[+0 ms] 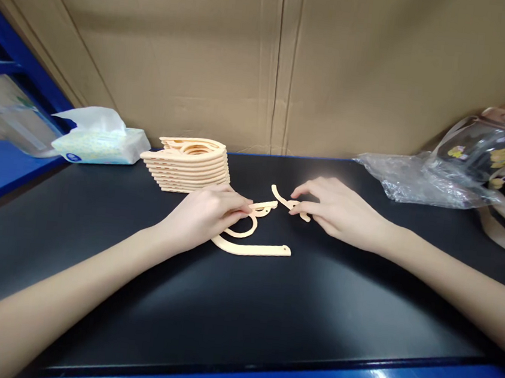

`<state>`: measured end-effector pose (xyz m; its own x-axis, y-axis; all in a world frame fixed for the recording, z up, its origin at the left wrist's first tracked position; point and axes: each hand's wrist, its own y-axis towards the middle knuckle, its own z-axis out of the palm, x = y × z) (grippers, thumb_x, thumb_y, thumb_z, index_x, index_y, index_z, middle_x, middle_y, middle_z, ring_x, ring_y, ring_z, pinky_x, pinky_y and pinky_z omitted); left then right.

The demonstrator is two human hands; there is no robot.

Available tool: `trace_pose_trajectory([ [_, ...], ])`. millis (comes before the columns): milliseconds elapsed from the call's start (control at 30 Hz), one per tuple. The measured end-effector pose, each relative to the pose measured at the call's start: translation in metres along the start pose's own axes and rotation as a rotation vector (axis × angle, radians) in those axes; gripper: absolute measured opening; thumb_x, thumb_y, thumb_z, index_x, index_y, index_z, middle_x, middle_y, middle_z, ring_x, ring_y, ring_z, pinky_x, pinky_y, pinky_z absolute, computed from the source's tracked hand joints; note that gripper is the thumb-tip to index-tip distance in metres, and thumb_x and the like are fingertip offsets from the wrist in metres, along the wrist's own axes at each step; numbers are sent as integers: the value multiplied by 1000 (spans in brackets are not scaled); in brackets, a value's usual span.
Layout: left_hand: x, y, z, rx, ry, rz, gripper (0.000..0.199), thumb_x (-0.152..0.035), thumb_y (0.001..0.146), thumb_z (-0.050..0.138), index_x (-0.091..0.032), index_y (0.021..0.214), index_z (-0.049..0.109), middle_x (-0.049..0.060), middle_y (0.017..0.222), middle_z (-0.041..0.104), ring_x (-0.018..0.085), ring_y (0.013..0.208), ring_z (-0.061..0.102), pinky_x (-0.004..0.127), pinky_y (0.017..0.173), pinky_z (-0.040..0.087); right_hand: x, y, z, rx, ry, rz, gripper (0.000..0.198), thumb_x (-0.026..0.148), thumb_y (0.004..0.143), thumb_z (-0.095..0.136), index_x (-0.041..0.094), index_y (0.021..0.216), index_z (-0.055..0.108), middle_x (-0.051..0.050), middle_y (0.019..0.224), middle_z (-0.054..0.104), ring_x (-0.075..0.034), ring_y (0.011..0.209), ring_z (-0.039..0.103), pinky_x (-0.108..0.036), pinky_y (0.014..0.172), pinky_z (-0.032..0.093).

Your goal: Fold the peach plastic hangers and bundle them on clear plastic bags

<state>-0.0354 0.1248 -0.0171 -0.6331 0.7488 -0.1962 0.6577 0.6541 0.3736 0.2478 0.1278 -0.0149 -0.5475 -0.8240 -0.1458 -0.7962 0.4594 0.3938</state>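
My left hand (214,212) pinches the upper part of a cream plastic hanger piece (253,249). A straight arm with a small hole at its end and a round loop show beyond my fingers; the rest is hidden under my hand. To the right, my right hand (333,212) has its thumb and fingers around a small S-shaped cream plastic hook (282,199). The hook's left end is close to the hanger piece but looks apart from it. Just behind my left hand stands a neat stack of cream hanger pieces (187,167).
A soft pack of tissues (99,143) sits at the back left of the black table (239,320). Clear plastic wrapping (411,175) and a see-through bag (486,147) lie at the back right. Cardboard (195,45) rises behind, and a blue shelf frame (27,57) stands at left.
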Motion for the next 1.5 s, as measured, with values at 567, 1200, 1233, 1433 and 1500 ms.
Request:
trace_pose_trajectory([
  [567, 2, 0, -3, 33, 19, -17, 22, -27, 93, 49, -19, 99, 69, 4, 108, 72, 18, 90, 68, 28, 76, 52, 0, 0, -1, 71, 23, 92, 30, 36, 96, 48, 17, 80, 66, -9, 105, 65, -23, 98, 58, -39, 88, 41],
  [1200, -1, 2, -5, 61, -1, -143, 26, -29, 93, 48, -21, 104, 69, 4, 101, 73, 19, 88, 66, 28, 74, 50, 0, 4, -2, 26, -30, 138, 17, 15, 94, 46, 17, 82, 57, -5, 86, 64, -20, 80, 52, -33, 77, 36],
  [1233, -1, 3, -5, 63, -7, -164, 26, -30, 93, 48, -21, 104, 70, 3, 100, 73, 19, 87, 66, 28, 74, 50, 0, 4, -2, 32, -37, 139, 16, 14, 93, 46, 18, 81, 57, -5, 85, 63, -20, 79, 51, -33, 76, 36],
  [1433, 3, 3, -3, 54, 20, -198, 25, -31, 93, 49, -21, 103, 69, 4, 100, 73, 20, 87, 66, 30, 74, 49, 2, 4, -2, 70, -48, 117, 17, 12, 92, 42, 17, 83, 55, -7, 86, 61, -20, 76, 48, -33, 75, 34],
  [1500, 3, 2, -3, 43, 30, -194, 25, -32, 93, 49, -22, 103, 69, 4, 99, 73, 20, 87, 67, 29, 74, 50, 2, 4, -2, 80, -39, 109, 18, 14, 94, 41, 17, 84, 56, -7, 86, 61, -20, 76, 48, -33, 75, 34],
])
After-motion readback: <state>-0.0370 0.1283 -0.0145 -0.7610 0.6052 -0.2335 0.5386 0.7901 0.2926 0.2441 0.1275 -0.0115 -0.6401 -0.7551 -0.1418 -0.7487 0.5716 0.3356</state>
